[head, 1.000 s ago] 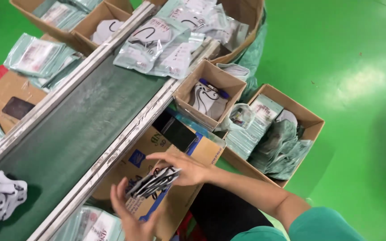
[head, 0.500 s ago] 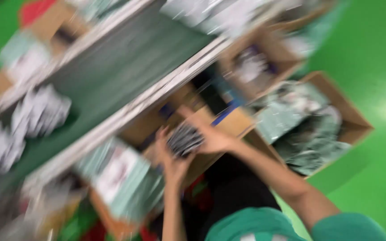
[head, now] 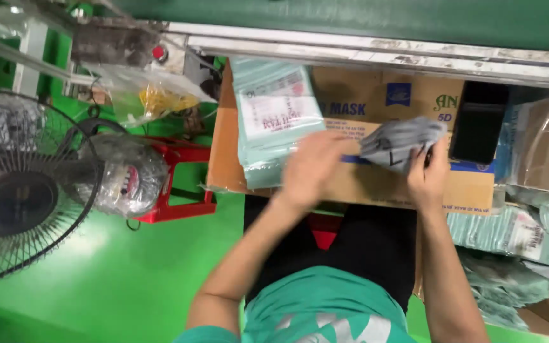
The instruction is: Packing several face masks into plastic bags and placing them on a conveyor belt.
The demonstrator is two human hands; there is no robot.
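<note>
My right hand (head: 427,181) is closed around a bundle of grey face masks (head: 400,138), held above an open cardboard box (head: 376,184) in front of my lap. My left hand (head: 314,170) is blurred, its fingers spread. It lies at the lower right edge of a stack of pale teal plastic packets (head: 274,117) on the box's left side, apart from the masks. I cannot tell whether it grips a packet.
The metal rail of a green conveyor (head: 376,49) runs along the top. A black flat device (head: 479,124) stands at the right in the box. More teal packets (head: 509,232) lie at the right. At the left are a wire-caged fan (head: 27,190) and a red stool (head: 179,181) on the green floor.
The view has swung left and down, off the conveyor. Both hands were on the mask bundle; now only my right hand holds it and my left has moved to the packet stack.
</note>
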